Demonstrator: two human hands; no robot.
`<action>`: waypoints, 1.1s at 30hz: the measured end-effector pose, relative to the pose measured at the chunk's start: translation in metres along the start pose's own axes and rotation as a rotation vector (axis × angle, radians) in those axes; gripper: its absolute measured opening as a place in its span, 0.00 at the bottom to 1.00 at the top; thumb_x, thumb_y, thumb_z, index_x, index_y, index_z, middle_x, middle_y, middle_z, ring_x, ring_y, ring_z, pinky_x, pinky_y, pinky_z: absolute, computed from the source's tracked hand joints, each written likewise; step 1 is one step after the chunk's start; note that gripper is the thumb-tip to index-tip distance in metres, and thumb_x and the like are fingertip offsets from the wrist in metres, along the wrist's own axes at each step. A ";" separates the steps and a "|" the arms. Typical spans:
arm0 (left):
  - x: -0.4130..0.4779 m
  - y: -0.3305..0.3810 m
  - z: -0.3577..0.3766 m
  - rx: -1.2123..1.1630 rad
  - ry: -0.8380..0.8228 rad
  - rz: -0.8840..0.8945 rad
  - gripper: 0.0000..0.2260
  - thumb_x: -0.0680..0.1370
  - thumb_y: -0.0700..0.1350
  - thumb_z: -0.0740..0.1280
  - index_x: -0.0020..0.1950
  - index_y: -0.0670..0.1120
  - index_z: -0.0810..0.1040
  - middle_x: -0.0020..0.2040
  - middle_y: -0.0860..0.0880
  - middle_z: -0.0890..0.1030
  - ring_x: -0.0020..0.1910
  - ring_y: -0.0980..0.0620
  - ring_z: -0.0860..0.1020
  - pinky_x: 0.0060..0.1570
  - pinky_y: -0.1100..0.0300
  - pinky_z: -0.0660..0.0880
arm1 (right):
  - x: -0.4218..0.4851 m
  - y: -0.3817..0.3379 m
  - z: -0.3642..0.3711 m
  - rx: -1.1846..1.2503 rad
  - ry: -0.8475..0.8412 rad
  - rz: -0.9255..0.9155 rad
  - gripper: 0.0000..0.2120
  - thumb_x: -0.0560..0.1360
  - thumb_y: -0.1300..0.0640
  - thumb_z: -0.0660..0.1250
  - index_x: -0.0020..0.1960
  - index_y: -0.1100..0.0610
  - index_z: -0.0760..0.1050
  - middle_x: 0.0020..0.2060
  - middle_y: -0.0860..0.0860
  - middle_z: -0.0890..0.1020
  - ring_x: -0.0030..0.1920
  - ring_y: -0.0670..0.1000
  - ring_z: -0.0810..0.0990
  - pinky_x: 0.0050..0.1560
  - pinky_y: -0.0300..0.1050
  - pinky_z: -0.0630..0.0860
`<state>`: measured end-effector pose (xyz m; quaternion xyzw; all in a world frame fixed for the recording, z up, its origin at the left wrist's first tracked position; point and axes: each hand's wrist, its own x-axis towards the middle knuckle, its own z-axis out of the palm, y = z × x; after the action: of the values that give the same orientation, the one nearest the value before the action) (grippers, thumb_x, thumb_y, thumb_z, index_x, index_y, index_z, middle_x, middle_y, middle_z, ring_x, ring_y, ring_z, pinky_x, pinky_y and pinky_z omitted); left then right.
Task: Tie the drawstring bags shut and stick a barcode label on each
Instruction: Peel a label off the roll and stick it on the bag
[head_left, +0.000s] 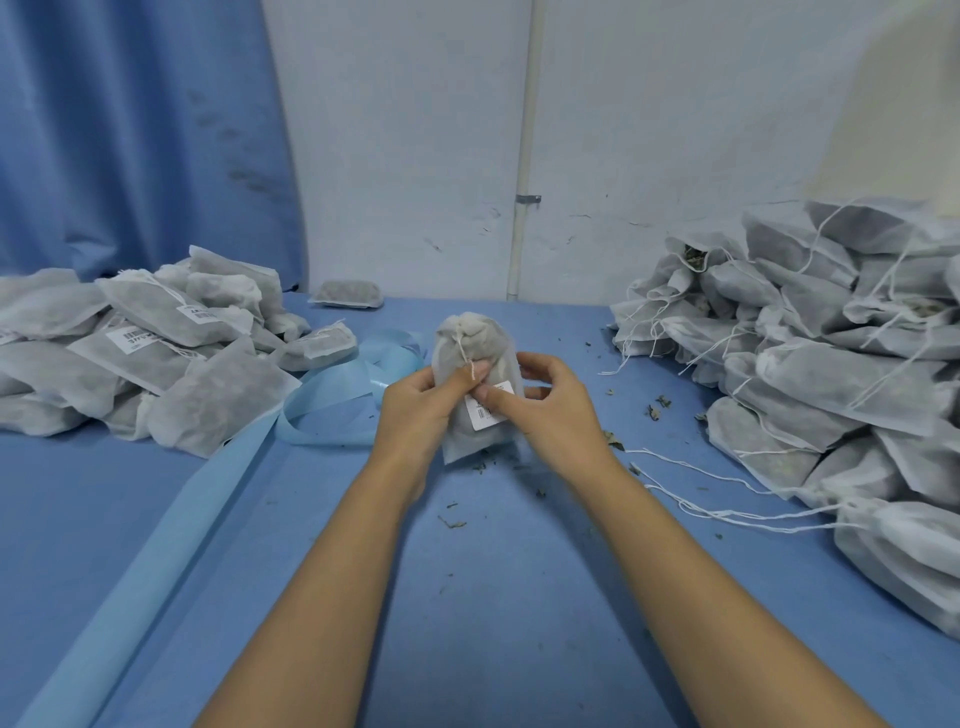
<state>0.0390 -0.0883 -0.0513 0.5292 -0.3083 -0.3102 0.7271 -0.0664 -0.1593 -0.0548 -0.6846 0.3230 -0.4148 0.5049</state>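
**Two hands grip one bag, a thumb laid on its label**

One drawstring bag is held upright between the left hand and the right hand, its gathered neck turned away from the person. The left hand is closed round the bag's left side, with the thumb laid across the front, just beside the loose end of the white drawstring. The right hand grips the right side; its fingers are curled behind the edge, and its thumb is pressed on one white barcode label stuck to the lower front. Bars are seen on the label, but the print is too small to be read. Whether the bag's bottom touches the table cannot be told.

Two heaps of similar bags are counted. The left heap is stacked near the left hand; at least two labels with bars are seen on it, their writing being unreadable. The right heap is stacked well apart from the right hand, with many white cords hanging loose, and several cords are trailed across the table toward the right forearm. One single bag is set apart at the table's far edge.

One pale blue strip is looped on the table just beyond the left hand and is run toward the near left corner. Small dried leaf bits are scattered between and beside the forearms. A blue curtain is hung at the far left, and one white pipe is fixed to the wall.
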 end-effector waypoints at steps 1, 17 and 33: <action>0.000 0.000 0.000 -0.010 -0.013 -0.004 0.05 0.73 0.46 0.72 0.44 0.44 0.83 0.38 0.48 0.84 0.36 0.55 0.81 0.36 0.65 0.78 | 0.000 0.000 -0.001 0.031 -0.035 0.022 0.22 0.67 0.53 0.77 0.58 0.54 0.75 0.51 0.47 0.81 0.48 0.44 0.82 0.46 0.38 0.78; -0.005 -0.008 0.016 0.170 -0.082 0.088 0.17 0.80 0.55 0.60 0.35 0.48 0.69 0.22 0.54 0.69 0.20 0.57 0.65 0.20 0.67 0.61 | -0.006 0.000 0.013 0.338 0.062 0.053 0.14 0.75 0.44 0.67 0.46 0.55 0.75 0.38 0.50 0.81 0.36 0.47 0.79 0.36 0.38 0.74; -0.003 -0.001 0.005 0.196 -0.139 -0.004 0.15 0.79 0.57 0.60 0.42 0.46 0.73 0.22 0.51 0.69 0.18 0.56 0.63 0.19 0.68 0.59 | -0.006 -0.002 0.015 0.614 -0.018 0.117 0.12 0.80 0.53 0.61 0.50 0.62 0.76 0.40 0.56 0.81 0.36 0.50 0.79 0.40 0.41 0.75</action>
<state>0.0335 -0.0885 -0.0511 0.5757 -0.3858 -0.3159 0.6480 -0.0556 -0.1468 -0.0570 -0.4838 0.2172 -0.4572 0.7140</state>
